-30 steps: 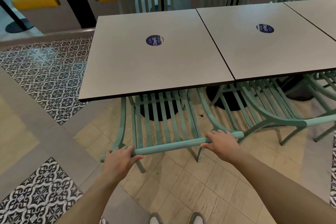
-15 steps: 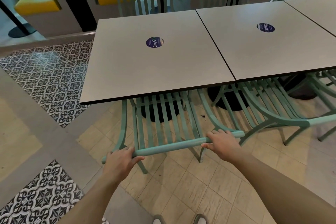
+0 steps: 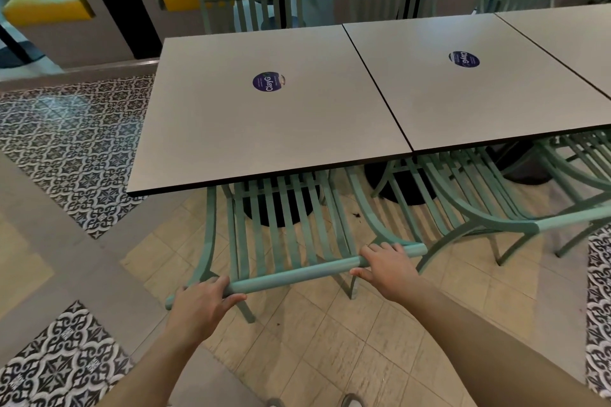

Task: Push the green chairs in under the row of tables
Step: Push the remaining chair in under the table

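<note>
Green chair [image 3: 284, 241] sat partly under the table [image 3: 264, 129]. Left hand [image 3: 201, 304] and right hand [image 3: 386, 266] gripped its top rail, fingers [image 3: 380, 249] curled around it.

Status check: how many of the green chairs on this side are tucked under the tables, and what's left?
Done: none clearly. In hand: both the left hand and right hand grip the top rail of the nearest chair; its seat is partly under the left table, its back standing clear of the edge. Left: finish that push, then the next chair, whose back also sticks out, and more at the right edge.
</note>
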The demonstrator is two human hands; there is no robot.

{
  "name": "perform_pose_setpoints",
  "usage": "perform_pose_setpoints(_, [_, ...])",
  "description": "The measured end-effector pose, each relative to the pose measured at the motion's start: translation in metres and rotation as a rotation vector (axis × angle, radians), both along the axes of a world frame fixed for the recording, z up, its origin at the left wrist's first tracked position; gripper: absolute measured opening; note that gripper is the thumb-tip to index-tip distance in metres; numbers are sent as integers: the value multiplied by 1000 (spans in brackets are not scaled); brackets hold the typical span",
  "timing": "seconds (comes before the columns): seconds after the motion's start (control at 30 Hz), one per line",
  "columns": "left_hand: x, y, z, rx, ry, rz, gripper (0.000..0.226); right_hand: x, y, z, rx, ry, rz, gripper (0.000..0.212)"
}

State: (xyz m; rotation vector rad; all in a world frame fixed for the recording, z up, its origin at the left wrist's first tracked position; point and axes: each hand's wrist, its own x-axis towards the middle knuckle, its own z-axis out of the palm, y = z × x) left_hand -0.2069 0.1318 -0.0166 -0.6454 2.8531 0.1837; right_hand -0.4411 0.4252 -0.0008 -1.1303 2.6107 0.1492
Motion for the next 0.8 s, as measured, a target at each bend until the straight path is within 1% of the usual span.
perform_pose_setpoints(0.27, [0, -1, 1, 15, 1, 0, 66, 2, -1, 4, -15, -18, -8, 43])
perform_pose_setpoints(0.4, [1, -2, -2, 26, -32, 12, 66, 1, 0, 0, -1, -15, -10, 45])
perform_pose_setpoints(0.47, [1, 0, -1, 39, -33, 20, 65, 0, 0, 1, 6, -12, -20, 52])
perform_pose_setpoints(0.5, [1, 0, -2, 47, -28, 27, 64, 1, 1, 2, 9, -18, -28, 61])
perform_pose_setpoints(0.53, [2, 0, -2, 70, -8, 54, 61, 3, 1, 2, -23, -32, -41, 71])
perform_pose_setpoints(0.57, [3, 0, -4, 115, 45, 124, 57, 6, 2, 2, -95, -45, -80, 75])
perform_pose_setpoints(0.6, [6, 0, -4, 167, 138, 241, 55, 8, 2, 1, -217, -50, -161, 73])
perform_pose_setpoints(0.63, [10, -2, -6, 222, 244, 417, 55, 11, 3, 0, -386, -36, -298, 70])
perform_pose_setpoints(0.67, [14, -5, -6, 273, 357, 639, 57, 12, 4, -3, -586, -39, -516, 71])
perform_pose_setpoints(0.7, [16, -9, -4, 337, 463, 895, 59, 12, 4, -3, -794, -77, -792, 77])
perform_pose_setpoints(0.73, [18, -11, 0, 452, 551, 1154, 61, 10, 5, -3, -985, -162, -1088, 83])
perform_pose_setpoints(0.77, [17, -9, 6, 638, 613, 1377, 61, 6, 5, -4, -1137, -283, -1357, 88])
perform_pose_setpoints(0.8, [16, -6, 11, 878, 658, 1533, 57, 2, 7, -5, -1235, -433, -1563, 89])
